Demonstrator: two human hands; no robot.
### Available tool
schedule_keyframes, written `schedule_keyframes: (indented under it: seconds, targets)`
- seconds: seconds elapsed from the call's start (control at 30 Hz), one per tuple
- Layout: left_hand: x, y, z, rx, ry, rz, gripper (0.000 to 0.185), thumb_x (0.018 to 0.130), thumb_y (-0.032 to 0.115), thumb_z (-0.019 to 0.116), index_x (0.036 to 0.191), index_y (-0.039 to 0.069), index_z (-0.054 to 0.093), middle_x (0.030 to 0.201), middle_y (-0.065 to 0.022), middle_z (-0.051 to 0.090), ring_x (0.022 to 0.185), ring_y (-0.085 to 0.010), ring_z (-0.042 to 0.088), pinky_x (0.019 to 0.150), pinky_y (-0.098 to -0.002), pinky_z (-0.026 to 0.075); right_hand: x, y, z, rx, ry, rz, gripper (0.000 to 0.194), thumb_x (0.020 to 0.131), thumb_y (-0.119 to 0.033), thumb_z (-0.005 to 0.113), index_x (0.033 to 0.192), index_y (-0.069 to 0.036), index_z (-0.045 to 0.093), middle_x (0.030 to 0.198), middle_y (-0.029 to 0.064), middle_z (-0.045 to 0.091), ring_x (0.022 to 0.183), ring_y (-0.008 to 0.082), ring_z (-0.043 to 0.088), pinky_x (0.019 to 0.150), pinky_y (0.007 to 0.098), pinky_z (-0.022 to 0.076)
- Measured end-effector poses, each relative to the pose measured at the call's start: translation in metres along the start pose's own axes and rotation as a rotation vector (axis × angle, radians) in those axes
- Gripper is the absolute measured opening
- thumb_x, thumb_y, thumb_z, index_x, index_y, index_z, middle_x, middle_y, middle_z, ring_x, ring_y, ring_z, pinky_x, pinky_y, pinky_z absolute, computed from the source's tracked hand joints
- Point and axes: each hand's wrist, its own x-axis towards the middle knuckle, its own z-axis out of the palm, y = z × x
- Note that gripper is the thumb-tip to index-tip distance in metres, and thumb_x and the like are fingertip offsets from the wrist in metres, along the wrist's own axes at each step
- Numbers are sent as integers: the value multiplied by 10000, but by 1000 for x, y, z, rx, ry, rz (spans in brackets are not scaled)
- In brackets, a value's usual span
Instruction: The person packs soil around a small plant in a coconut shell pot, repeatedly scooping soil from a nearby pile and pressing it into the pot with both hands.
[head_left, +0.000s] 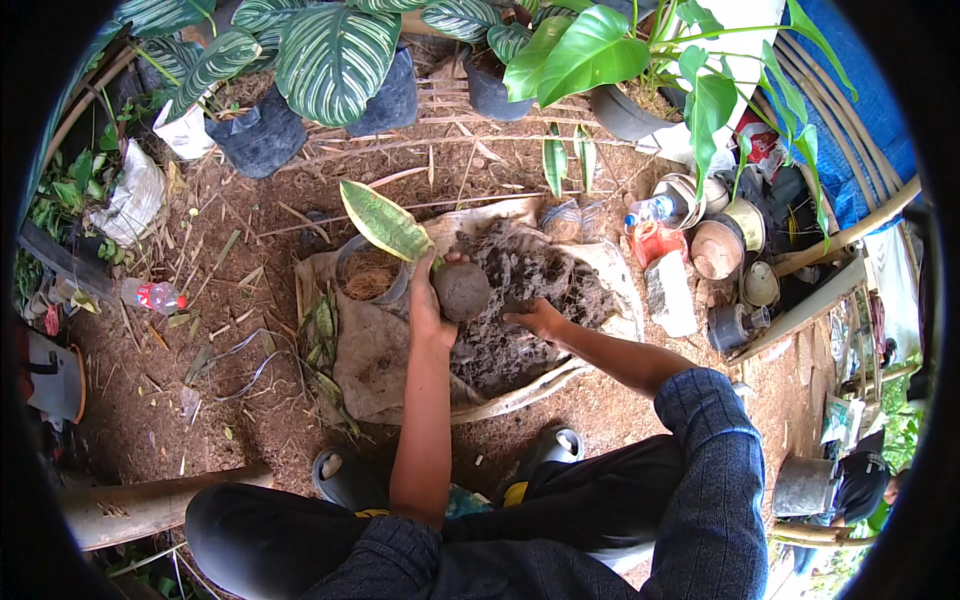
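Note:
My left hand (429, 313) is wrapped around a round ball of dark soil (463, 291). From the ball a yellow-edged variegated leaf (384, 223), like a snake plant's, leans up to the left. My right hand (538, 320) is low over a heap of dark, fibrous soil (517, 352), its fingertips dirty; whether it pinches some soil cannot be made out. Under the heap is a spread cloth sack (375, 375). Left of the ball, a clear plastic tub (351, 259) holds brown fibre (369, 274).
Potted plants line the far side, including a black plant bag (256, 133). Stacked pots (718, 246) and a pale block (671, 295) stand at right. A plastic bottle (154, 296) lies at left. Cut leaves (325, 330) edge the sack. Another person (862, 480) is far right.

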Motion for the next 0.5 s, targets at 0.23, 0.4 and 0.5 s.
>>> schedule_keyframes:
  seconds: [0.23,0.4,0.5]
  targets:
    - [3,-7,-5,-14,-3,-23,398,895,472,580,968,91,669,1011,-81,693,925,-235,673,851,-410,541,3,8,1,-55,-39,-30,444,905,-269,695,1274,-44,593,1183,127,673,1067,216,621,943,342,470]
    - [7,-10,-9,2,12,-7,401,895,477,576,967,94,670,1014,-80,694,927,-233,673,852,-403,541,16,23,5,90,17,-190,527,926,-204,662,1364,7,460,1233,182,632,1068,249,634,962,372,491]
    - [8,-10,-10,6,10,-8,402,897,482,570,966,99,670,1016,-81,694,933,-233,673,857,-403,540,21,27,4,78,-19,-172,506,933,-147,644,1359,29,434,1224,194,630,1057,249,640,932,353,511]
